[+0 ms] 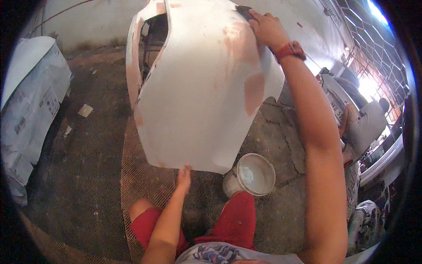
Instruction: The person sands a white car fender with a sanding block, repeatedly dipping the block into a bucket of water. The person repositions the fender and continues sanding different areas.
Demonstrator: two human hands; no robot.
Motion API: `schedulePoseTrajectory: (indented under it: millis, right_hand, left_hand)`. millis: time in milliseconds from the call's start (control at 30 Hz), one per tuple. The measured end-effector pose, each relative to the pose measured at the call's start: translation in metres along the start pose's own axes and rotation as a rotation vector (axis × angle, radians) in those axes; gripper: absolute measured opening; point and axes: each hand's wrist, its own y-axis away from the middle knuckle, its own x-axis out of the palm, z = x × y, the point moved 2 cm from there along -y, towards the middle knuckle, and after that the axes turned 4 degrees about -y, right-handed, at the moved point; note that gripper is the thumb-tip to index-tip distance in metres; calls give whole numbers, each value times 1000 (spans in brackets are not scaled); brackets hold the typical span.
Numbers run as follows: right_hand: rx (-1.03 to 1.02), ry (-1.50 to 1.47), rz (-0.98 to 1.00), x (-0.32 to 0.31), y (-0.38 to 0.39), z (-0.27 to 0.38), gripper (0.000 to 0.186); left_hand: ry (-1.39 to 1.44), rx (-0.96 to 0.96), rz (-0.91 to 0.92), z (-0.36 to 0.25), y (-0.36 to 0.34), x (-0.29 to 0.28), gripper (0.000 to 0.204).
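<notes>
A large white car body panel (189,110) stands in front of me, with pinkish-brown patches on its surface and an opening at its upper left. My left hand (184,178) grips the panel's lower edge, its thumb at the rim and the other fingers mostly hidden. Up at the panel's far right edge, my right hand (269,31) presses a dark flat sanding pad (244,12) against the surface. The fingers cover part of that pad.
Beside my knee, under the panel's lower right corner, stands a bucket (256,175) of cloudy liquid. A paper-covered panel (33,105) is at left. On the right, another person in a grey shirt (370,127) is by a car (336,99). Paper scraps (85,110) lie on the floor.
</notes>
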Motion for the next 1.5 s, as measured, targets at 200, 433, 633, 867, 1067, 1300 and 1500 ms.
schedulePoseTrajectory:
  millis: [200, 433, 633, 867, 1067, 1300, 1500]
  right_hand:
    - [-92, -180, -196, -13, 43, 62, 45]
    - [83, -18, -4, 5, 12, -5, 48]
    - [-189, -257, -217, -35, 66, 124, 52]
    - [114, -118, -27, -13, 1, 40, 52]
    - [-152, -260, -267, -25, 85, 124, 49]
    - [4, -150, -131, -19, 18, 69, 49]
    - [-158, -264, -294, -39, 95, 137, 49]
  left_hand:
    - [15, 83, -142, -8, -11, -36, 80]
    - [9, 19, -9, -3, 5, 10, 81]
    - [-42, -45, -102, 6, -25, -52, 76]
    - [77, 153, -131, -4, -6, 0, 73]
    - [13, 91, -180, -18, 2, -24, 75]
    - [0, 13, -27, -4, 2, -2, 81]
    - [41, 42, -88, -7, -8, -37, 86]
